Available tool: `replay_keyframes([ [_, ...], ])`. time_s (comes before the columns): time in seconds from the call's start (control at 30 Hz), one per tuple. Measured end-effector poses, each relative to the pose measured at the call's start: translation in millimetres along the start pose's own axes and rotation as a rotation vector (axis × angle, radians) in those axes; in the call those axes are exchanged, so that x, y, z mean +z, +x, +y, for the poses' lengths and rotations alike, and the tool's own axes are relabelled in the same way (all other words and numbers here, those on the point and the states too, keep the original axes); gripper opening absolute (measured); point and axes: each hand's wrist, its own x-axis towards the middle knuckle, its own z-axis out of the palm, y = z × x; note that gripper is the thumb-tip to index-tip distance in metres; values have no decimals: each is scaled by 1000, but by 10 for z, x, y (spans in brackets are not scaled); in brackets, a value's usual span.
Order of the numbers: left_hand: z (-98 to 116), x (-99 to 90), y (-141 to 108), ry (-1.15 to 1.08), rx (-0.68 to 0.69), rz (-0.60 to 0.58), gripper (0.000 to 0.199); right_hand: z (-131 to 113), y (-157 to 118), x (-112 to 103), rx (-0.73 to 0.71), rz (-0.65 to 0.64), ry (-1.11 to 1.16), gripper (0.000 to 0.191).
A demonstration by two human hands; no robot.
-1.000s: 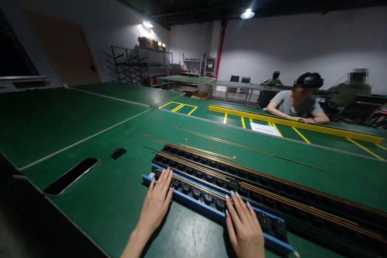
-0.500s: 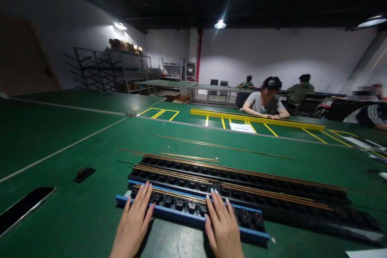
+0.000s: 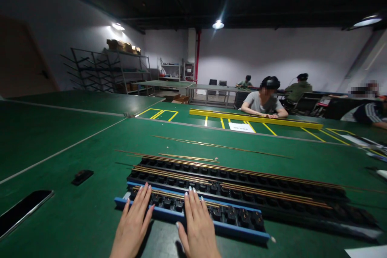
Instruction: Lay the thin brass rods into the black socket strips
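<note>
A blue-edged rail [image 3: 238,231] holding a row of black blocks lies nearest to me on the green table. Thin brass rods [image 3: 211,204] run along the top of its blocks. My left hand [image 3: 133,219] rests flat over the rail's left end, fingers spread a little. Around the rail's middle lies my right hand [image 3: 198,221], its fingertips on the rods and its thumb apart at the blue front edge. Behind stand longer black rails [image 3: 296,213] with more brass rods [image 3: 272,193] across them.
Left on the green table [image 3: 90,141] lie a phone-like dark slab [image 3: 24,211] and a small black part [image 3: 82,177]. Loose thin rods [image 3: 220,146] lie farther back. Across the table a person [image 3: 264,100] leans behind a yellow rail [image 3: 256,119].
My right hand has slid left along the blue-edged rail, closer to my left hand, baring blocks and rod ends at the right. My left hand has stayed nearly in place.
</note>
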Motion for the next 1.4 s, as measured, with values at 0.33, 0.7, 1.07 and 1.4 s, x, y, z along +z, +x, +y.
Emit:
replay_keyframes([
  [0.33, 7, -16, 16, -10, 2, 2, 58, -53, -63, 84, 33, 15, 0, 67],
  [0.7, 8, -36, 12, -21, -21, -23, 57, -47, -68, 119, 37, 45, 17, 59],
  [1.07, 35, -70, 24, -45, -52, -41, 60, -65, -76, 148, 63, 90, 54, 51],
  [1.4, 64, -119, 65, -54, -32, -35, 61, -74, -62, 129, 62, 88, 28, 46],
])
